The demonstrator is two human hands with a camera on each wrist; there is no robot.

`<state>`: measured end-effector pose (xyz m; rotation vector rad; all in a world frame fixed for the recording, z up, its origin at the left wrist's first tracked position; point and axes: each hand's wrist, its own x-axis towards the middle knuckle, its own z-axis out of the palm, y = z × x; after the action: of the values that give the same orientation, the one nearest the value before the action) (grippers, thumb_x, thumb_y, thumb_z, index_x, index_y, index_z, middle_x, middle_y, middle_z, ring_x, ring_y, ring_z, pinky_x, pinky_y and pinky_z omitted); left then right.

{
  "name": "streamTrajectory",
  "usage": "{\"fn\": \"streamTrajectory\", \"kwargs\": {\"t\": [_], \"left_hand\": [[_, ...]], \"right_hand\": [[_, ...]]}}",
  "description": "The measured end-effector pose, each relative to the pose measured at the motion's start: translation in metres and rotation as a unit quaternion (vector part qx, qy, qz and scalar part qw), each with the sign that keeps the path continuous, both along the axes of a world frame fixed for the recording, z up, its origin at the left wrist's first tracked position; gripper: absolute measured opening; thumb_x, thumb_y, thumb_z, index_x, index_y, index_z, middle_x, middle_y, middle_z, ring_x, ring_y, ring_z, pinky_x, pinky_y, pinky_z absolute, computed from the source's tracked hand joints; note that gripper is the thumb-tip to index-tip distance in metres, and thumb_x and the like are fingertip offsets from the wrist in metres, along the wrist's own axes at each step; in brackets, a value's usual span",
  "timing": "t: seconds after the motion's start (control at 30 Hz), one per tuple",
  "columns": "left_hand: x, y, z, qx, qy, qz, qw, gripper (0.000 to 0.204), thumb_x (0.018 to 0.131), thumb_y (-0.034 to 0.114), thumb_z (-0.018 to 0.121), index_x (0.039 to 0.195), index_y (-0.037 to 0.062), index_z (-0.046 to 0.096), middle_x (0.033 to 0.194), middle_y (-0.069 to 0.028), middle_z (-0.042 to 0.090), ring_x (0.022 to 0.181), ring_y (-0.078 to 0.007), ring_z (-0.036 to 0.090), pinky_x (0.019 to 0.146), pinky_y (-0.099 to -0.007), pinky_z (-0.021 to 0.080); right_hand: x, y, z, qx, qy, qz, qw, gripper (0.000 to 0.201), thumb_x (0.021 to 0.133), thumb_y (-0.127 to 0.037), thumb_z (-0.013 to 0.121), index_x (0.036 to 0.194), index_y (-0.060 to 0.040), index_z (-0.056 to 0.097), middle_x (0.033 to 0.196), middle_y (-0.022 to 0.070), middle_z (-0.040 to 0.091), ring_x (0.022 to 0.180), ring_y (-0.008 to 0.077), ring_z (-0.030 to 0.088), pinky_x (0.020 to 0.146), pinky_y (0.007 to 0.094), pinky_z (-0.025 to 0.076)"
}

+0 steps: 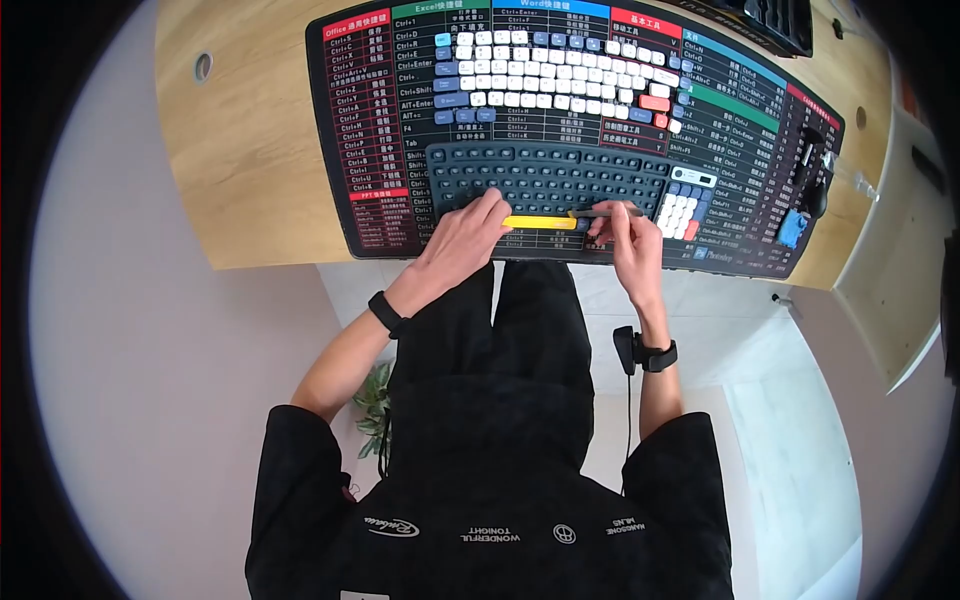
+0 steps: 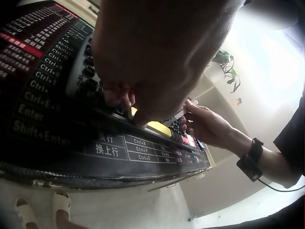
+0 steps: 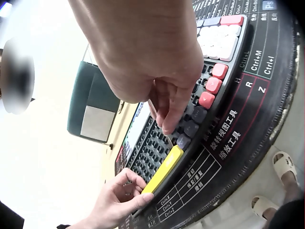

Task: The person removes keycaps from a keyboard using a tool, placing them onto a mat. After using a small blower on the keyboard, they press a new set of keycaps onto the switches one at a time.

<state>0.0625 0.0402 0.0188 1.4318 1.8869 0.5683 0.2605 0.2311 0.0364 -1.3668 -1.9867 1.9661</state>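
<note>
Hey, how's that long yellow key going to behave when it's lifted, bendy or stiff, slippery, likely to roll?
Probably stiff: the yellow key runs straight, with no bend showing. It may be slightly slippery, since its surface looks smooth. Rolling seems unlikely, given its long, flat, bar-like shape.

A wooden surface [image 1: 235, 205] carries a dark desk mat [image 1: 375, 235] printed with shortcut tables. Taking the mat's middle as the clock's centre, a grey keyboard [image 1: 550, 180] lies on it at six o'clock, rows of white, blue and red keycaps [image 1: 550, 72] at twelve, and a small blue item [image 1: 793, 230] towards four.
</note>
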Motion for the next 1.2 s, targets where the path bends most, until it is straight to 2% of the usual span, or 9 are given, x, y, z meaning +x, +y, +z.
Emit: {"fn": "streamTrajectory", "kwargs": {"t": [0.33,0.5,0.53,0.63,0.83,0.97,1.07,1.13,1.2], "left_hand": [[0.000,-0.001,-0.002,-0.005,-0.017,0.010,1.000,0.021,0.095,0.010,0.069,0.107,0.0003,0.055,0.105,-0.0138,0.052,0.082,-0.0348,0.066,0.067,-0.0439,0.055],[-0.002,0.000,0.001,-0.020,-0.030,0.017,0.999,0.020,0.095,0.010,0.069,0.106,0.0005,0.055,0.104,-0.0138,0.051,0.079,-0.0356,0.066,0.064,-0.0448,0.055],[-0.003,0.000,0.000,-0.020,-0.030,0.018,0.999,0.020,0.095,0.010,0.069,0.106,0.0005,0.055,0.104,-0.0138,0.051,0.079,-0.0356,0.066,0.064,-0.0448,0.055],[-0.001,0.000,0.000,-0.016,-0.021,0.012,1.000,0.020,0.095,0.010,0.069,0.105,0.0005,0.055,0.103,-0.0138,0.051,0.077,-0.0360,0.066,0.063,-0.0450,0.054],[-0.001,0.000,-0.001,-0.012,-0.025,0.018,0.999,0.020,0.096,0.011,0.069,0.105,0.0002,0.055,0.102,-0.0141,0.052,0.078,-0.0356,0.066,0.063,-0.0449,0.054],[-0.001,-0.001,-0.001,-0.010,-0.022,0.015,1.000,0.020,0.095,0.010,0.069,0.105,0.0000,0.055,0.102,-0.0142,0.052,0.078,-0.0353,0.066,0.063,-0.0444,0.054],[-0.001,-0.001,-0.001,-0.002,-0.019,0.016,1.000,0.020,0.095,0.009,0.069,0.105,-0.0002,0.055,0.101,-0.0141,0.052,0.079,-0.0351,0.066,0.063,-0.0440,0.055],[-0.001,-0.001,-0.001,0.001,-0.017,0.014,1.000,0.020,0.094,0.009,0.070,0.105,-0.0003,0.055,0.101,-0.0141,0.052,0.079,-0.0350,0.066,0.063,-0.0439,0.055],[-0.001,-0.001,-0.001,0.020,-0.019,0.018,0.999,0.021,0.094,0.008,0.070,0.104,-0.0005,0.055,0.102,-0.0143,0.052,0.079,-0.0350,0.067,0.064,-0.0438,0.055]], "right_hand": [[-0.026,0.006,0.003,0.022,-0.049,-0.008,0.999,0.038,0.112,-0.020,0.048,0.098,0.0075,0.069,0.069,0.0087,0.068,0.062,0.0129,0.068,0.060,0.0276,0.055],[-0.029,0.018,0.018,0.086,-0.038,0.112,0.989,0.030,0.109,-0.016,0.054,0.100,0.0070,0.070,0.077,0.0097,0.069,0.065,0.0138,0.067,0.061,0.0281,0.052],[-0.031,0.020,0.021,0.086,-0.037,0.113,0.989,0.030,0.109,-0.016,0.054,0.100,0.0070,0.070,0.077,0.0097,0.069,0.065,0.0138,0.067,0.061,0.0281,0.052],[-0.032,0.023,0.023,0.033,0.012,0.149,0.988,0.025,0.106,-0.012,0.057,0.100,0.0077,0.071,0.086,0.0100,0.069,0.066,0.0140,0.061,0.061,0.0285,0.049],[-0.039,0.014,0.005,0.017,0.021,0.189,0.982,0.025,0.106,-0.012,0.057,0.100,0.0078,0.071,0.083,0.0089,0.068,0.065,0.0140,0.061,0.060,0.0291,0.048],[-0.042,0.008,0.001,-0.001,0.033,0.160,0.987,0.027,0.108,-0.013,0.055,0.098,0.0074,0.071,0.078,0.0090,0.067,0.063,0.0141,0.061,0.060,0.0286,0.049],[-0.048,0.007,-0.002,-0.009,0.001,0.127,0.992,0.031,0.109,-0.016,0.054,0.097,0.0067,0.071,0.072,0.0091,0.065,0.060,0.0143,0.062,0.058,0.0286,0.050],[-0.052,0.006,-0.002,-0.004,-0.029,0.120,0.992,0.036,0.110,-0.023,0.054,0.097,0.0067,0.071,0.068,0.0047,0.064,0.062,0.0082,0.061,0.058,0.0257,0.051],[-0.055,0.003,-0.004,0.009,-0.024,0.107,0.994,0.035,0.110,-0.021,0.055,0.095,0.0063,0.071,0.066,0.0067,0.065,0.059,0.0115,0.063,0.057,0.0272,0.051]]}}
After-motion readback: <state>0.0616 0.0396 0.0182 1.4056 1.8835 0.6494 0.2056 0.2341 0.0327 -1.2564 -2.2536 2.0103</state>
